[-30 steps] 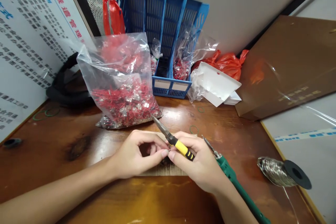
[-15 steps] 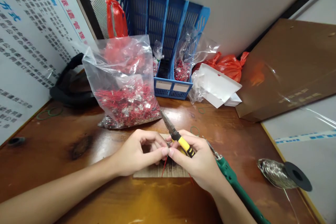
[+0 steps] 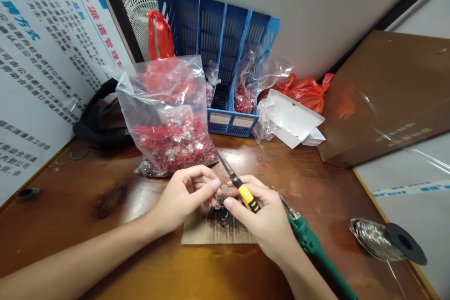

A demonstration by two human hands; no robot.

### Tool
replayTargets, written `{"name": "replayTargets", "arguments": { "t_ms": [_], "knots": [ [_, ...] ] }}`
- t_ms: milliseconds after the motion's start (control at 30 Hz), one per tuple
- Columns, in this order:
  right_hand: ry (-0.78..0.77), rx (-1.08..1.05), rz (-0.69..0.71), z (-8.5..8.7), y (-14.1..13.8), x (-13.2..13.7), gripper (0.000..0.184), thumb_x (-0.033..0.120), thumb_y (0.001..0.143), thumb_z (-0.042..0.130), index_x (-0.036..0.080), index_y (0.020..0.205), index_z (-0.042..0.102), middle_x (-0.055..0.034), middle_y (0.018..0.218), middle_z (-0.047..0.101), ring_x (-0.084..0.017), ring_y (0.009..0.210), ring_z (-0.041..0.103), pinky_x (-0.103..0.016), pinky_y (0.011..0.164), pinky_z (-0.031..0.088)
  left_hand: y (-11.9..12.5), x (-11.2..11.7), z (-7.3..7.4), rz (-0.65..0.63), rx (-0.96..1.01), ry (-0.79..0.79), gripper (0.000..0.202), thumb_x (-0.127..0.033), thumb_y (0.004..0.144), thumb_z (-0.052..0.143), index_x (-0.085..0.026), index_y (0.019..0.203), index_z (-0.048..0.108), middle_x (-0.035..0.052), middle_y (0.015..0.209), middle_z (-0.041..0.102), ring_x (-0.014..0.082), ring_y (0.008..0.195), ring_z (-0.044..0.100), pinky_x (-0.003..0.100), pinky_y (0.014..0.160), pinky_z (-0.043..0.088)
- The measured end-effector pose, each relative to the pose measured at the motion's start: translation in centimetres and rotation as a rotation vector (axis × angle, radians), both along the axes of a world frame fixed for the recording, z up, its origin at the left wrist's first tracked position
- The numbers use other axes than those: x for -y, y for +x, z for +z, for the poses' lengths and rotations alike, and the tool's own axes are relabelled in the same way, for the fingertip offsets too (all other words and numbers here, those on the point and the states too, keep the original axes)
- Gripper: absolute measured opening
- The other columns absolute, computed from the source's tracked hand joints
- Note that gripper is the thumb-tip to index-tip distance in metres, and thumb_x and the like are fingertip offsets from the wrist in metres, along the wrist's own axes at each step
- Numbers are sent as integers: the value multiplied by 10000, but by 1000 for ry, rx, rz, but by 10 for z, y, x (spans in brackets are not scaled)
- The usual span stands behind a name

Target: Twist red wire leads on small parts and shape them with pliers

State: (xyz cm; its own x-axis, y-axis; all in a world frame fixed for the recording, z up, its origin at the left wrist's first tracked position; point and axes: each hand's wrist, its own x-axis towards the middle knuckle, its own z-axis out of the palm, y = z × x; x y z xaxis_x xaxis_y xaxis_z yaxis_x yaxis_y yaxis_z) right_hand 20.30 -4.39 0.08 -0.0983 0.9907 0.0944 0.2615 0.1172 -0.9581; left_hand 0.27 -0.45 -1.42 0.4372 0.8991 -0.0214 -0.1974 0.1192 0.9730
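My right hand [image 3: 262, 206] is closed around needle-nose pliers [image 3: 247, 195] with yellow and black handles; their jaws point up and to the left. The thumb and fingers of my left hand [image 3: 197, 192] pinch something small, which I cannot make out. Both hands' fingertips almost meet above a scorched piece of cardboard [image 3: 200, 232]. A small metal part [image 3: 218, 206] and a bent bit of wire [image 3: 225, 216] show just below the fingertips. To the right of my right hand lies a green-handled soldering iron [image 3: 309, 239], partly hidden by the forearm.
A clear bag of red-wired parts [image 3: 168, 140] stands behind my hands, before a blue divided rack [image 3: 232, 124]. Further right are a white box [image 3: 293, 117], red plastic bags [image 3: 309, 93] and a brown carton [image 3: 383, 98]. A spool of solder wire [image 3: 379, 239] lies right.
My fingertips have drawn slightly apart, and my left hand has risen a little. The red wire beneath them no longer shows, while the small metal part and bent wire have come into view.
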Motion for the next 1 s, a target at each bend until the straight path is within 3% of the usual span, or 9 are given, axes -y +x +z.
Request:
{"name": "replayTargets", "arguments": {
  "t_ms": [100,267,500,633,833,1000],
  "knots": [
    [-32,-65,22,-2,-4,0,71,205,871,766,231,904,823,-42,1046,751,-190,996,738,-305,919,584,2,2,1,-21,25,-34,355,-447,979,756,-111,924,657,43,804,710,87,619,648,174,599,546],
    [-60,-58,37,3,-1,-2,68,205,870,741,203,812,776,-46,996,753,-190,933,720,-311,887,562,2,7,1,-45,8,-60,365,-460,1002,716,-122,921,607,11,734,661,62,483,545,157,464,443],
    [-88,-44,67,11,12,-4,137,243,888,707,203,760,736,-41,1007,738,-194,969,673,-315,910,522,-5,5,3,-100,-291,324,215,-295,1010,639,-110,900,637,12,691,624,87,601,515,182,576,431],
    [-56,7,78,11,12,-5,109,202,845,701,199,740,730,-42,964,744,-197,955,681,-325,908,524,-6,4,7,-98,-333,410,204,-264,985,643,-98,874,684,-1,657,593,83,578,474,184,555,393],
    [-10,59,5,10,15,-6,171,300,919,718,200,787,760,-58,999,756,-205,943,700,-326,869,543,-5,4,4,0,-319,320,243,-293,968,675,-103,817,683,-20,606,545,76,544,431,186,531,348],
    [282,288,-167,16,23,-3,223,294,989,685,203,789,727,-72,1050,731,-196,931,697,-313,806,527,-5,-2,-1,212,-280,238,339,-387,1000,664,-136,784,594,-45,613,467,73,561,393,178,527,317]
  ]
}}
